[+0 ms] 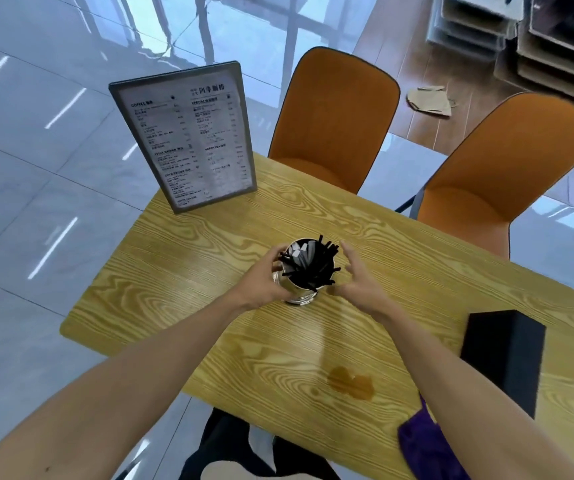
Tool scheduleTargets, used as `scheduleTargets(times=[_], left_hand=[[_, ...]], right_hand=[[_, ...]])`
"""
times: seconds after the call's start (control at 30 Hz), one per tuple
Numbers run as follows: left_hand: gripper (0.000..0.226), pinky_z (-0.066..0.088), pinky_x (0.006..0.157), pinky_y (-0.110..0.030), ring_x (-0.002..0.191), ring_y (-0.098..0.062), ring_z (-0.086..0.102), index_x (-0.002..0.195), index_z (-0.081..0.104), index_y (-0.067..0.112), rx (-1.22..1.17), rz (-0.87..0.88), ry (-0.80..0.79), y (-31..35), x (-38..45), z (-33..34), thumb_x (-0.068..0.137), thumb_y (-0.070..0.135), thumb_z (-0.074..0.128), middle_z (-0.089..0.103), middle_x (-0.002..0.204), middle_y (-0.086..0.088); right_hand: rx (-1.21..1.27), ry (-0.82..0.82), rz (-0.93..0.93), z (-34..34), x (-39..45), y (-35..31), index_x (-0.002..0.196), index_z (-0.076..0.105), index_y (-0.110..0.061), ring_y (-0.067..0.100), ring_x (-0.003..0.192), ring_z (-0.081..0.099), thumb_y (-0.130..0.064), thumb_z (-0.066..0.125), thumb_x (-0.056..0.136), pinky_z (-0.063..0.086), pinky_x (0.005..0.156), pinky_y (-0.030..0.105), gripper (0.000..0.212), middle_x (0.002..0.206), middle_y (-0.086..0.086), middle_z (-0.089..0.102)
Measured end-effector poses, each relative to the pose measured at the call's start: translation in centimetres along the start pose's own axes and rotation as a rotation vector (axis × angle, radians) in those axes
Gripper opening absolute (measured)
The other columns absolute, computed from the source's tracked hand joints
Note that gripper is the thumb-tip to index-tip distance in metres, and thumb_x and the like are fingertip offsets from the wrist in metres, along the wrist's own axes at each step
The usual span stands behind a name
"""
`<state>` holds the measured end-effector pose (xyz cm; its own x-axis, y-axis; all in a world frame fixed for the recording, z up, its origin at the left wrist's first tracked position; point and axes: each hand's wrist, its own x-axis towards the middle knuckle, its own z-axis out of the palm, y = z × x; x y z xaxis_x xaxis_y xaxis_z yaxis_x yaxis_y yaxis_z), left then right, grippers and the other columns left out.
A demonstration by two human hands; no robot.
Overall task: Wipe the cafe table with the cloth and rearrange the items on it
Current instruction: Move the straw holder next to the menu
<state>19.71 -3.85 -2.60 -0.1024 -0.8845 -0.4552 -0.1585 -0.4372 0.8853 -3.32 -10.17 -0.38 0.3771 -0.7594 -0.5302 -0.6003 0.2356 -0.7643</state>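
Note:
A shiny metal cup (301, 296) full of black straws and white packets stands in the middle of the wooden cafe table (181, 278). My left hand (265, 280) wraps around the cup's left side. My right hand (358, 277) is just to the cup's right with fingers spread, not clearly touching it. A brown liquid stain (350, 382) lies on the table nearer to me. A purple cloth (427, 445) rests at the near right edge, partly hidden under my right forearm. A framed menu stand (188, 136) is upright at the far left corner.
A black box (505, 355) stands at the table's right side. Two orange chairs (330, 116) (486, 178) are tucked in along the far edge. Shiny tiled floor surrounds the table on the left, and cardboard lies on the wooden floor at the back right.

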Motion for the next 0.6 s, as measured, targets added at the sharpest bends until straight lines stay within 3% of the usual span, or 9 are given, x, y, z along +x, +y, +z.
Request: scheduleTargets(times=[0.07, 0.17, 0.3, 0.43, 0.6], left_hand=[[0.101, 0.054, 0.1, -0.038, 0.125, -0.017, 0.058, 0.14, 0.045, 0.031, -0.017, 0.007, 0.036, 0.0, -0.4, 0.4, 0.054, 0.025, 0.098, 0.057, 0.136, 0.004], [0.094, 0.055, 0.097, -0.036, 0.122, -0.016, 0.059, 0.138, 0.047, 0.029, -0.025, 0.018, 0.092, 0.2, -0.9, 0.4, 0.059, 0.021, 0.098, 0.055, 0.137, 0.005], [0.093, 0.057, 0.093, -0.035, 0.12, -0.017, 0.061, 0.14, 0.048, 0.026, -0.033, 0.029, 0.152, 0.3, -1.5, -0.7, 0.061, 0.018, 0.097, 0.056, 0.136, 0.005], [0.092, 0.057, 0.09, -0.029, 0.118, -0.013, 0.061, 0.14, 0.047, 0.024, -0.044, 0.048, 0.204, 0.4, -2.5, -3.6, 0.063, 0.014, 0.096, 0.056, 0.13, 0.011], [0.097, 0.057, 0.083, -0.022, 0.108, -0.001, 0.061, 0.141, 0.044, 0.024, -0.067, 0.05, 0.304, 0.3, -4.3, -8.8, 0.061, 0.017, 0.097, 0.054, 0.123, 0.02]], right_hand=[[0.054, -0.028, -0.042, 1.1, -0.4, 0.3, 0.154, 0.027, -0.038, 0.02, 0.144, 0.035, -0.013, 0.088, 0.078, 0.043, 0.11, 0.043, 0.1, 0.155, -0.016, 0.036], [0.05, -0.018, -0.105, 2.5, -0.5, 0.2, 0.139, 0.039, -0.045, 0.017, 0.125, 0.058, -0.02, 0.09, 0.073, 0.053, 0.093, 0.029, 0.087, 0.127, -0.01, 0.062], [0.083, -0.013, -0.168, 4.3, -0.1, -1.3, 0.144, 0.038, -0.037, 0.014, 0.118, 0.063, -0.033, 0.093, 0.062, 0.053, 0.102, 0.043, 0.098, 0.128, -0.006, 0.064], [0.105, -0.012, -0.202, 6.5, 1.0, -4.3, 0.141, 0.039, -0.032, 0.011, 0.115, 0.065, -0.038, 0.092, 0.058, 0.055, 0.097, 0.036, 0.099, 0.128, -0.002, 0.064], [0.094, -0.062, -0.244, 10.2, 3.7, -8.8, 0.143, 0.038, -0.033, 0.016, 0.122, 0.063, -0.051, 0.097, 0.053, 0.053, 0.103, 0.049, 0.11, 0.133, -0.004, 0.063]])
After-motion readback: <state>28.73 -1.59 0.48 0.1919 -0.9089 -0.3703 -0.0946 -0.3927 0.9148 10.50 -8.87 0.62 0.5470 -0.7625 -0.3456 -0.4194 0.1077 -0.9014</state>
